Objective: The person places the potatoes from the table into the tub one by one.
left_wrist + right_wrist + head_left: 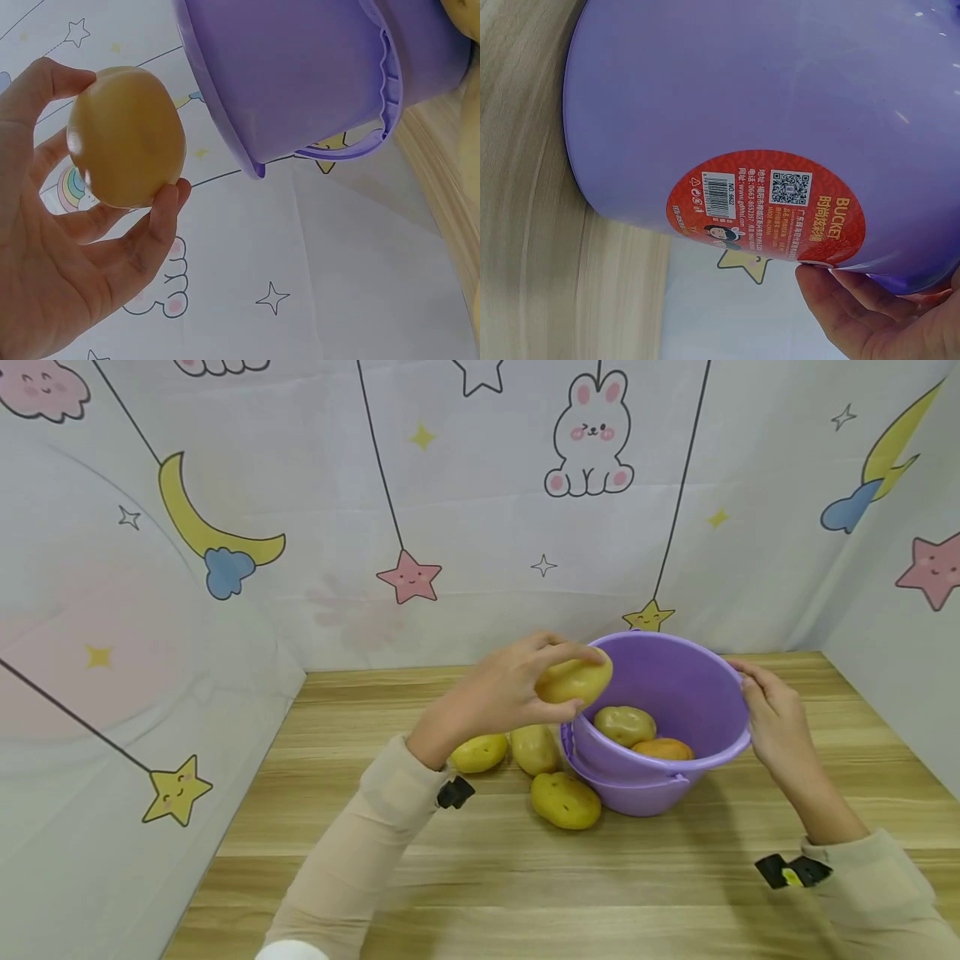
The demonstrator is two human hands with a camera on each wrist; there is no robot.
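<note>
Wood-grained tabletop before a cartoon-printed curtain. One yellow potato is gripped by the left hand near the left rim of a purple bucket, whose right rim is held by the right hand. Another potato and an orange-brown object are contained within; three more potatoes lie outside. Loading appears in hand; lowering inside, then release, would be called for.

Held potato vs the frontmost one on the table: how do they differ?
The held potato is gripped by the left hand; the front potato lies on the table. The held potato is up near the rim of the bucket; the front potato is by the bucket's base. Both are yellow and rounded.
</note>
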